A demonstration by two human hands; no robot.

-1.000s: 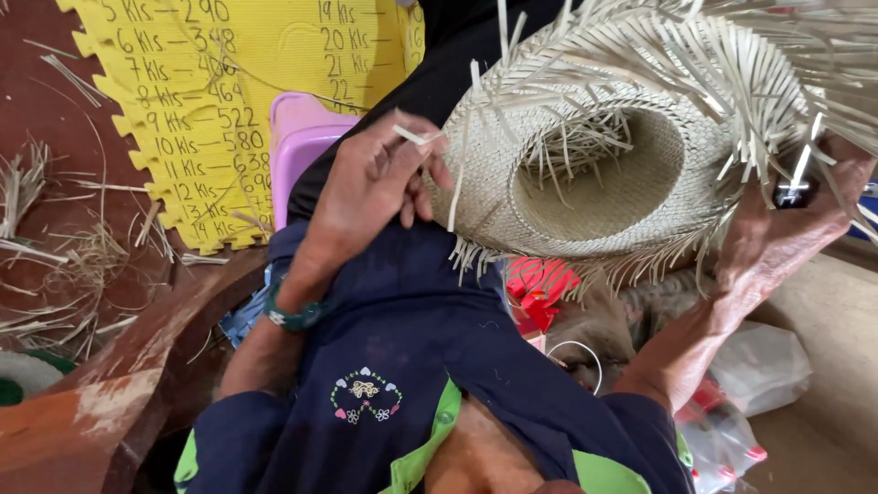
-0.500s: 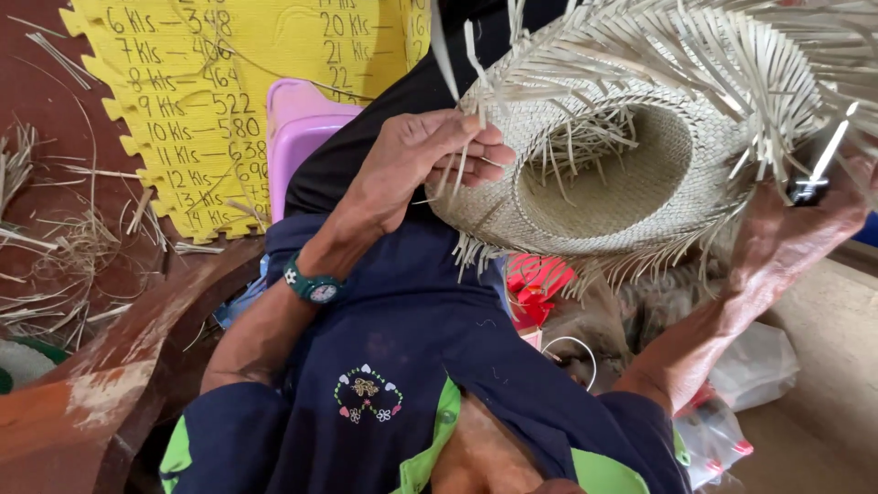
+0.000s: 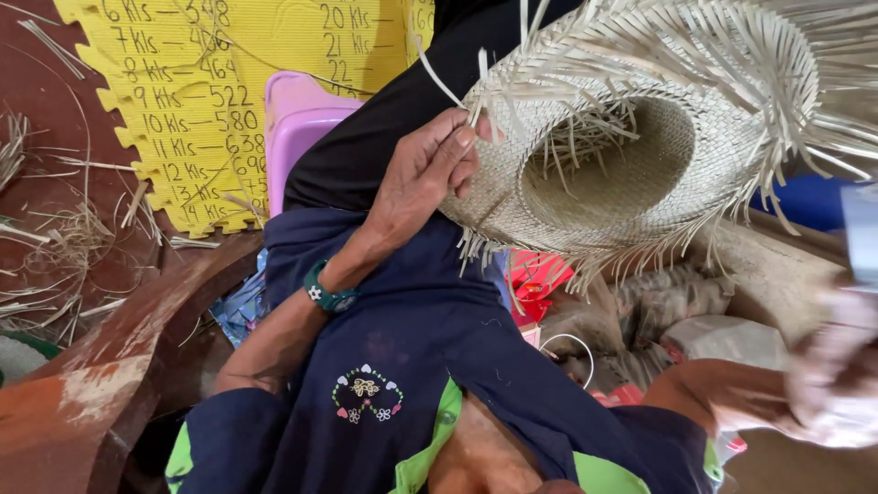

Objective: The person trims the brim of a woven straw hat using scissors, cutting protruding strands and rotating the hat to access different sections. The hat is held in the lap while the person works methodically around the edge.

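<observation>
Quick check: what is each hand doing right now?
Left hand: closed, pinching strands of the woven straw hat.
Right hand: blurred, grip cannot be told.

The hat in my left hand is woven straw, matt, rough with loose strand ends. Yellow mat: textured foam. Chair arm: worn, painted wood.

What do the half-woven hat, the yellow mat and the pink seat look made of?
Half-woven hat: pale flat plant strips, likely palm or straw, matte; plaited weave with loose ends sticking out. The left hand grips its rim.
Yellow mat: probably foam, with a fine pebbled surface and a jigsaw-toothed edge.
Pink seat: seemingly moulded plastic, smooth with a slight sheen and rounded edges.
</observation>
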